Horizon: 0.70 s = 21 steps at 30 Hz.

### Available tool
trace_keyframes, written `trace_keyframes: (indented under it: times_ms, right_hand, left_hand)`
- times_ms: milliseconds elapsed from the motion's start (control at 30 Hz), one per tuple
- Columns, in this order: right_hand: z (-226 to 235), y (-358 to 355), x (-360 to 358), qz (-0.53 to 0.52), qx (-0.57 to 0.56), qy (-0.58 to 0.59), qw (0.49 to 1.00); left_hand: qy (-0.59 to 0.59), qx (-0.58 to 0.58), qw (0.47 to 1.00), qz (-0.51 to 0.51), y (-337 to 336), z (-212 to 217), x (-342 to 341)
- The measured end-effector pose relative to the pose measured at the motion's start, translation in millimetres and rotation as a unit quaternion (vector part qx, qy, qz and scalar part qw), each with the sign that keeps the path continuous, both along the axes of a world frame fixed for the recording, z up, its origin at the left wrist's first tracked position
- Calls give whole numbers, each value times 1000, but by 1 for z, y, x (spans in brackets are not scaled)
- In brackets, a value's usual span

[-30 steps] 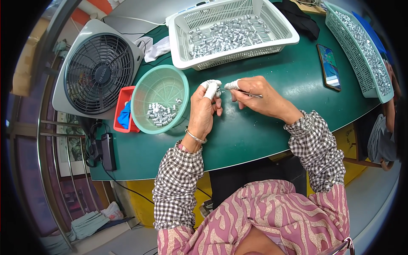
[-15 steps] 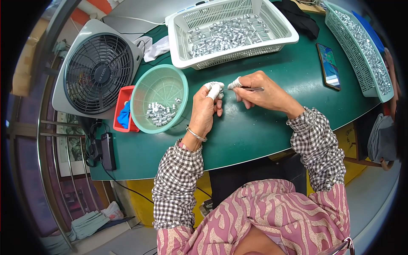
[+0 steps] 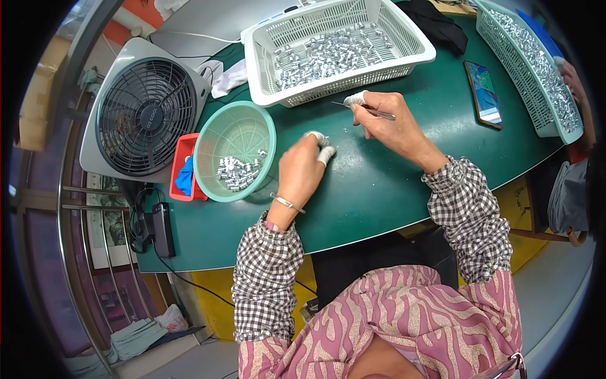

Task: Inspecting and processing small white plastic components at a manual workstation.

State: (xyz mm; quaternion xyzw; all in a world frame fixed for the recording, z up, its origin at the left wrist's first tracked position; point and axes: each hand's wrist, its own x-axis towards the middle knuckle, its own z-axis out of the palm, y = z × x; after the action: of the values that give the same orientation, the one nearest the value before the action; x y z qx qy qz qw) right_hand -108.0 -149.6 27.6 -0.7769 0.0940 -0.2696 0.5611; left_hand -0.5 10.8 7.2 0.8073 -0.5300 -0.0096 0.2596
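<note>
My left hand point(image 3: 302, 170) is over the green table, right of the round green basket point(image 3: 270, 129). White wraps cover its thumb and forefinger, which close around a small silver metal part point(image 3: 326, 141), mostly hidden by the fingertips. In my right hand point(image 3: 394, 123) is a pair of thin metal tweezers point(image 3: 382, 115), pinched with a wrapped finger. Their pointed tip reaches left, apart from my left hand. Small silver parts point(image 3: 238, 173) are heaped in the bottom of the round basket.
A white rectangular basket point(image 3: 341, 84) of silver parts stands at the back. Further right are a phone point(image 3: 483, 95) and a green basket point(image 3: 505, 63) with more parts, a person's hand point(image 3: 571, 81) beside it. A fan point(image 3: 148, 117) and red box point(image 3: 183, 148) stand left.
My hands have parted. The left has turned palm down and dropped slightly toward the table; the right has moved up with the tweezers, whose tip is now away from the part.
</note>
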Motion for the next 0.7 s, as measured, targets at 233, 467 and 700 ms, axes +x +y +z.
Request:
trace_keyframes:
  times_ms: [233,467,700]
  right_hand:
    - [-4,-4,-2,-6,-23,2,1000]
    - [-8,-8,0,-5,-55,-8,998]
    - [-2,5,0,1,-37,11,999]
  left_hand:
    - [39,-10,999,32,-1,-2,-12]
    - [28,-30,998,40,-9,4,-8]
    - [-77,-179,979,63,-44,43,20]
